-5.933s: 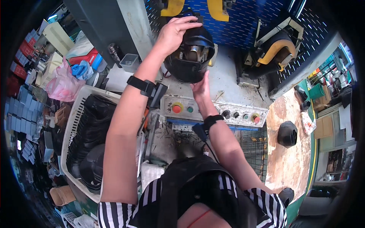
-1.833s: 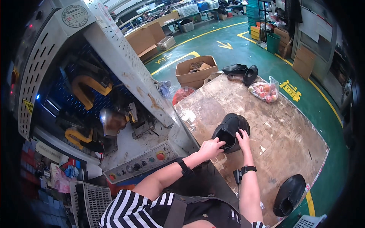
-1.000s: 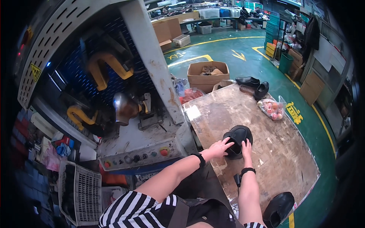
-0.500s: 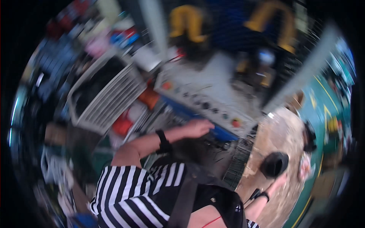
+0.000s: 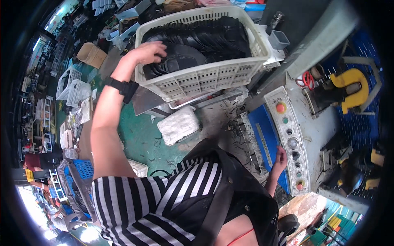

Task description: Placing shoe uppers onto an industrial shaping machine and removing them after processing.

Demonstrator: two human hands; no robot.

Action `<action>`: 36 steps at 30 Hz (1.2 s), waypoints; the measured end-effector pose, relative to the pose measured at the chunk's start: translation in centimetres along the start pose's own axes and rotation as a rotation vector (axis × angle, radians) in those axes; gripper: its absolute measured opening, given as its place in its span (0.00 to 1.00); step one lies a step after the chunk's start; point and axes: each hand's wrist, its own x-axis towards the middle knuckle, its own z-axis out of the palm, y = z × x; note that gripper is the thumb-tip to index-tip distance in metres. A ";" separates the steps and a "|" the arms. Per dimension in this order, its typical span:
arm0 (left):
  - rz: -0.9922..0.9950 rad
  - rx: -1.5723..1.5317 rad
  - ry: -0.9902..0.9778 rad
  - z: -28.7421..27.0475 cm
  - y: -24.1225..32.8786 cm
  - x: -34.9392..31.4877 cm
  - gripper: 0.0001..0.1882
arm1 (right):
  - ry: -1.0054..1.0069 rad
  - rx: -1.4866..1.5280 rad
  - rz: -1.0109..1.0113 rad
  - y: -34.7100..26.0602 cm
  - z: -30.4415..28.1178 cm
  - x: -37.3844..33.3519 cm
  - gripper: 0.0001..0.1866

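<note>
My left hand [image 5: 150, 53] reaches over the near left corner of a white plastic crate [image 5: 213, 76], fingers apart, nothing held. Its fingertips are at a rounded flat black piece [image 5: 182, 56]; whether they touch it I cannot tell. Behind that piece, many similar black pieces [image 5: 205, 37] stand packed in rows; their exact kind is unclear. My right hand [image 5: 279, 160] hovers by the control panel [image 5: 292, 139] with its fingers loosely raised, and nothing shows in it. Below it to the right, a dark rounded object [image 5: 288, 224] rests on the worn work table [image 5: 305, 205].
The panel has red and green buttons and several black knobs beside a blue strip [image 5: 262, 133]. To its right stands a machine with a yellow guard [image 5: 355, 88]. A white wrapped bundle [image 5: 179, 125] lies on the green floor below the crate. A cardboard box [image 5: 91, 55] stands at left.
The view has turned left toward the crate. My left hand has gone from in front of the panel to the crate. My right hand has left the dark object on the table.
</note>
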 end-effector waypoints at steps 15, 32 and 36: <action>0.406 -0.809 0.064 -14.4 13.9 9.2 0.07 | -0.137 0.380 -0.188 -21.0 6.2 6.6 0.10; 0.786 -1.107 -1.374 2.8 54.6 15.8 0.12 | -0.051 0.606 0.147 -12.4 -21.8 -5.7 0.10; 0.840 -1.180 -0.958 -7.1 64.5 15.1 0.08 | 0.250 0.494 0.074 -11.8 -29.5 -4.9 0.11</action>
